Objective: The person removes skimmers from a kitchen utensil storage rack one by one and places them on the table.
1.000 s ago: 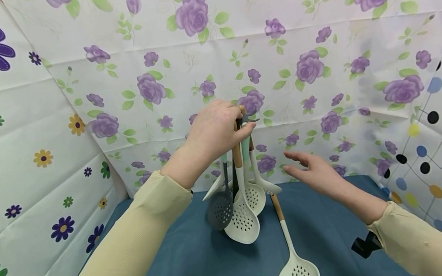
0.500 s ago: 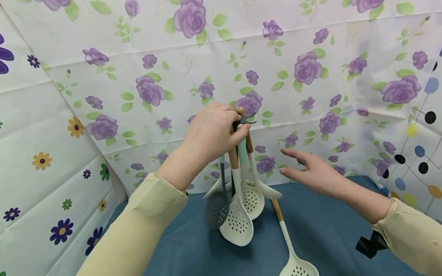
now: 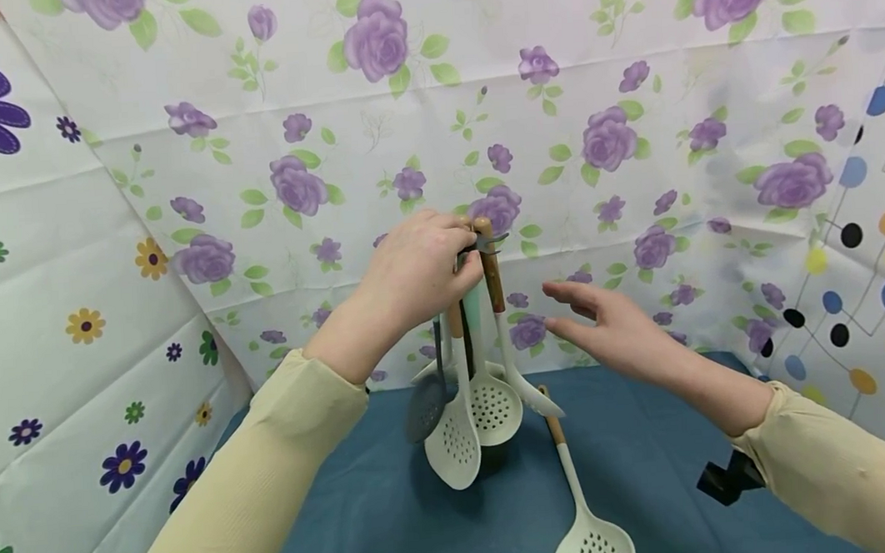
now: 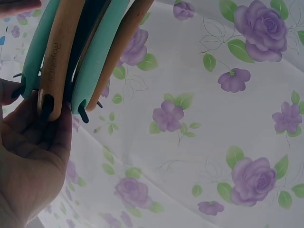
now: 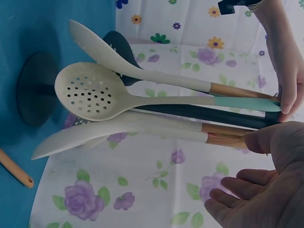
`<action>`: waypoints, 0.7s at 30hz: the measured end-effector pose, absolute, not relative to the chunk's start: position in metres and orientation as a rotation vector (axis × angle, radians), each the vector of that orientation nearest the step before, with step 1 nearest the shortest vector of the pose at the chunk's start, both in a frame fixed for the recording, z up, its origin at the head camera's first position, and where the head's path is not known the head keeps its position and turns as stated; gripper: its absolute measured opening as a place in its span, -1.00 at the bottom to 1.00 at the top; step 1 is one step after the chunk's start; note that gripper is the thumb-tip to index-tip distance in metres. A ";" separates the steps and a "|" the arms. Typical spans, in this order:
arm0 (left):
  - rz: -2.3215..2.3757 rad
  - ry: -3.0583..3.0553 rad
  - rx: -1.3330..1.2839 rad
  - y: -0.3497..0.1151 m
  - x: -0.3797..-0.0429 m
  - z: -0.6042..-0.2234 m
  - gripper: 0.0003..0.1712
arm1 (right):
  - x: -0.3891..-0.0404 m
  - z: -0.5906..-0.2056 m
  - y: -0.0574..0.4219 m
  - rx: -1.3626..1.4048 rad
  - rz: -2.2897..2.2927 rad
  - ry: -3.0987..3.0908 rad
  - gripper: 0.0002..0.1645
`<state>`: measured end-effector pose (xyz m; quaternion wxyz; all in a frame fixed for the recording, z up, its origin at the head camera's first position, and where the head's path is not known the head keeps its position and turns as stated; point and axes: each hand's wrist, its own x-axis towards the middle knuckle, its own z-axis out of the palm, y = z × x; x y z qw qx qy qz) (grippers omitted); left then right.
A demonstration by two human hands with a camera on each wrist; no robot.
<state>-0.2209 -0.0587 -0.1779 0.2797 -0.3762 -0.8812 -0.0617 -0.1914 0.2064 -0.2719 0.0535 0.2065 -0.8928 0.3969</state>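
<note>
My left hand (image 3: 422,257) grips the top of a dark utensil rack (image 3: 495,242), thumb and fingers around its hooks. Several utensils hang from it: a white slotted spoon (image 3: 453,451) with a wooden handle, a round white skimmer (image 3: 494,407) with a mint handle, a dark slotted skimmer (image 3: 423,411) and a white utensil (image 3: 527,391) at the right. Handle ends, such as this wooden handle (image 4: 57,61), sit on the hooks in the left wrist view. Apart from the rack, my right hand (image 3: 610,326) is held to its right, fingers extended and holding nothing.
A white slotted turner (image 3: 593,544) with a wooden handle lies on the blue tabletop (image 3: 372,514), right of the rack. The rack's round dark base (image 5: 35,90) rests on the table. Flowered cloth walls (image 3: 257,178) enclose the back and sides.
The hanging utensils have swung round to the left, with the front slotted spoon shifted left. My left hand has moved slightly left and down; my right hand has drifted slightly left.
</note>
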 end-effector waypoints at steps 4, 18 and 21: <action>-0.178 -2.385 -1.021 -0.060 -0.222 -0.178 -0.68 | -0.191 -0.269 0.205 0.637 1.243 -2.695 -0.29; -0.202 -2.428 -0.986 -0.064 -0.222 -0.177 -0.65 | -0.198 -0.260 0.199 0.654 1.299 -2.653 -0.33; -0.195 -2.434 -0.977 -0.064 -0.223 -0.177 -0.63 | -0.200 -0.258 0.197 0.654 1.307 -2.647 -0.34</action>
